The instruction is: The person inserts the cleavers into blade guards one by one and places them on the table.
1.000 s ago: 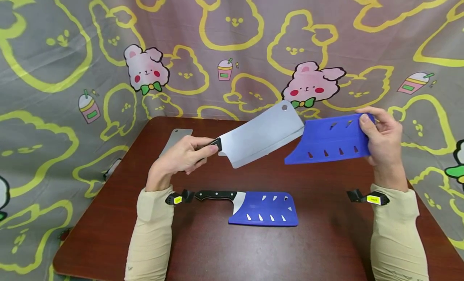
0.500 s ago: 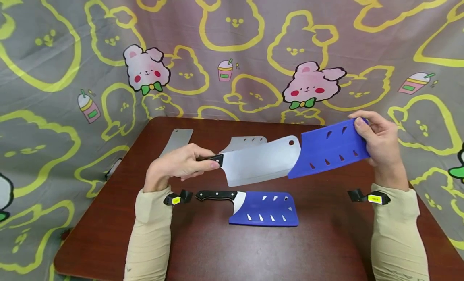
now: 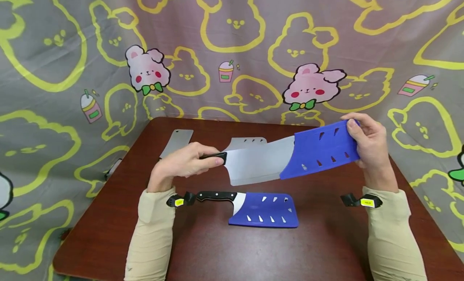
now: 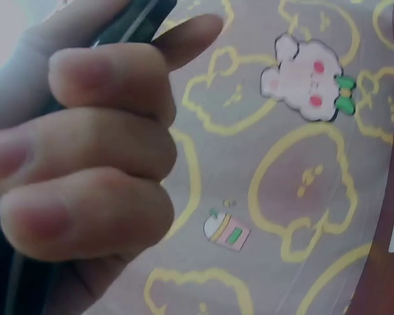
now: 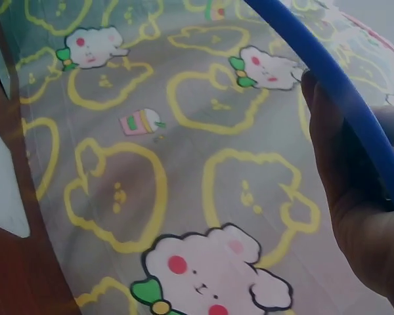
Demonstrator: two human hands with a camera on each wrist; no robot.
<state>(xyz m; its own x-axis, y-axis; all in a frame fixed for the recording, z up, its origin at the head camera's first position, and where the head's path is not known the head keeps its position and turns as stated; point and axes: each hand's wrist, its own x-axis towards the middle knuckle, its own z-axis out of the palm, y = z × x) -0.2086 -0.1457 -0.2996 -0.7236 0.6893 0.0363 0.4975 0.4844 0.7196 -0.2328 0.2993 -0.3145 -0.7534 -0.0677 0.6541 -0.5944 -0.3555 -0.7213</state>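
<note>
My left hand [image 3: 186, 162] grips the black handle [image 4: 134, 20] of a cleaver [image 3: 257, 162], held level above the table. The far end of its bare metal blade sits inside a blue blade sheath [image 3: 319, 150] with small slots, while the part near the handle is uncovered. At the sheath's right end, my right hand [image 3: 371, 144] pinches it between thumb and fingers; the right wrist view shows the sheath edge [image 5: 354, 105] in that hand. Below them, a second cleaver with a black handle [image 3: 216, 196] lies on the table, its blade inside another blue sheath [image 3: 266, 209].
Behind the held cleaver lies a pale grey slotted sheath [image 3: 248, 141], partly hidden. A bare metal blade [image 3: 178, 140] lies at the back left, its lower end behind my left hand. A patterned curtain [image 3: 232, 43] hangs around the brown table [image 3: 119, 232].
The cleaver came down and levelled out. My right hand brought the blue sheath left and it now covers the blade's tip, which was outside it before.
</note>
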